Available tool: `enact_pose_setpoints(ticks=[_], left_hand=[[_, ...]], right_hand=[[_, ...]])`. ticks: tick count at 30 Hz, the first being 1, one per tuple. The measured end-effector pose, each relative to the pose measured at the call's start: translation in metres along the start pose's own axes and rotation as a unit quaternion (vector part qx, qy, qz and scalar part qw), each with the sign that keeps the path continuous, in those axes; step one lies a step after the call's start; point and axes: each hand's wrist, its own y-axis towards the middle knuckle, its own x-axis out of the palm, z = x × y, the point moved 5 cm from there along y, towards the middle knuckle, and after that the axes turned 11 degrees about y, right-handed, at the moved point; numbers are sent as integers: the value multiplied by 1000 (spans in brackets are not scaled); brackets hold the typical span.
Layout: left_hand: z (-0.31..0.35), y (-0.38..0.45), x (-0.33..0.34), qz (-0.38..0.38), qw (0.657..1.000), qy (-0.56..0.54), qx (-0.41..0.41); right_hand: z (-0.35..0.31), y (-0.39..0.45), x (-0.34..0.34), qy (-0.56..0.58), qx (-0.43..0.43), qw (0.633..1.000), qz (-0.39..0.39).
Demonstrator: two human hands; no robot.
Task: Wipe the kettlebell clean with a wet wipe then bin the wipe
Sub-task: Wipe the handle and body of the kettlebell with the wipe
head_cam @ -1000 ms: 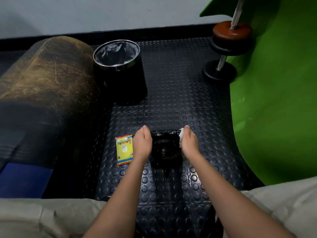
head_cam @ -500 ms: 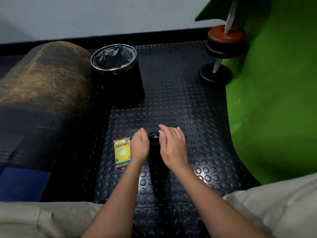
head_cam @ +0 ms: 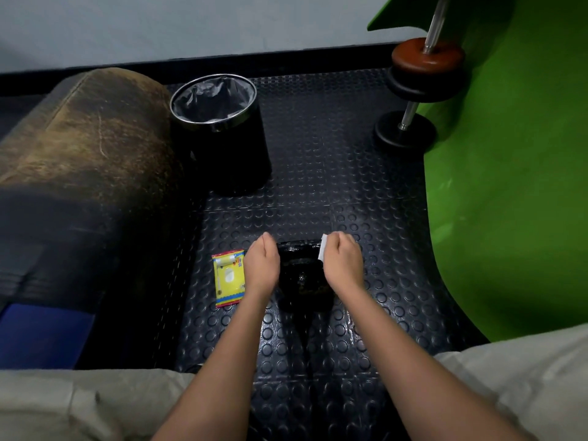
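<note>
The kettlebell sits on the studded floor mat between both hands, nearer the mat's near edge than its far one. The right hand, fingers curled on a white wet wipe, is at its right side; the left hand steadies the left flank, its fingers hidden, so I cannot tell its grip. The bin stands well beyond, up-left (a long reach). The kettlebell's handle is lost in black glare.

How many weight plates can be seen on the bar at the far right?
3. A red-brown plate sits highest on the bar, a black plate directly under it, and another black plate rests on the floor at the bar's lower end. Any beyond the frame's top are hidden.
</note>
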Motion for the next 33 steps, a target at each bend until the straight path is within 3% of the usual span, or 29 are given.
enact_pose_setpoints(ticks=[2, 4, 7, 11, 15, 18, 21, 24, 28, 33], left_hand=[[0, 0, 0, 0, 1000, 0, -2], [1, -1, -1, 1, 1000, 0, 0], [2, -1, -1, -1, 1000, 4, 4], [2, -1, -1, -4, 1000, 4, 10], [0, -1, 0, -1, 1000, 3, 17], [1, -2, 1, 0, 1000, 6, 25], [2, -1, 2, -1, 999, 19, 33], [4, 0, 2, 5, 998, 31, 47], [5, -1, 3, 0, 997, 45, 55], [-2, 1, 1, -9, 998, 31, 51]], right_hand=[[-11, 7, -1, -68, -3, 997, -36], [-24, 9, 0, -180, -65, 979, -64], [-37, -5, 14, -297, -184, 936, -45], [-31, -19, 21, -275, -288, 916, -48], [-20, -10, 9, -204, -305, 929, -53], [-19, -6, 1, -148, -256, 954, -41], [-19, 10, -8, -128, -105, 981, -97], [-29, 30, -1, -205, 44, 953, -220], [-46, 35, 23, -196, 140, 907, -345], [-54, 29, 41, -197, 128, 893, -383]])
